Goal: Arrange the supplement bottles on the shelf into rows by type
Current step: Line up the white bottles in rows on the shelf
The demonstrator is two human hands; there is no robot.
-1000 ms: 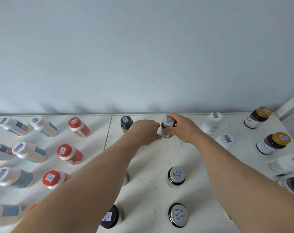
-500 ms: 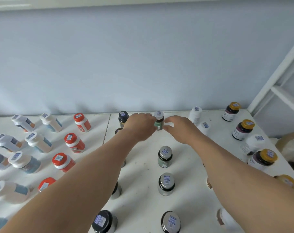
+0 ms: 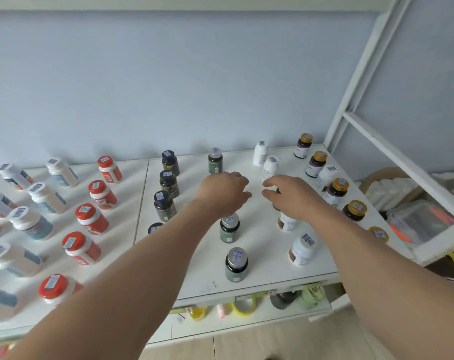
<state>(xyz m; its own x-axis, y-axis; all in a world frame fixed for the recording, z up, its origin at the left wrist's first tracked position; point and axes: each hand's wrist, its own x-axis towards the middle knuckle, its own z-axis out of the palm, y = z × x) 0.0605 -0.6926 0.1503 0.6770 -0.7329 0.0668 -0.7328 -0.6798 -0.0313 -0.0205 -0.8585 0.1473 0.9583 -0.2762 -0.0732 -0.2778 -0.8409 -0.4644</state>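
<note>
Both hands hover over the bottles on the shelf [image 3: 262, 276].
The left hand [image 3: 224, 192] and right hand [image 3: 289, 194] hang loosely curled, holding nothing; the green bottle [image 3: 215, 160] stands near the shelf's back edge.

The right hand [image 3: 294, 196] hides a bottle's cap; left-edge white bottles [image 3: 2, 304] are blurred

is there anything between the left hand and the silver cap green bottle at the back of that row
Nothing visible. The left hand hovers just in front of the back green bottle, with only bare shelf between them. The other green bottles stand nearer the front, behind the hand.
</note>
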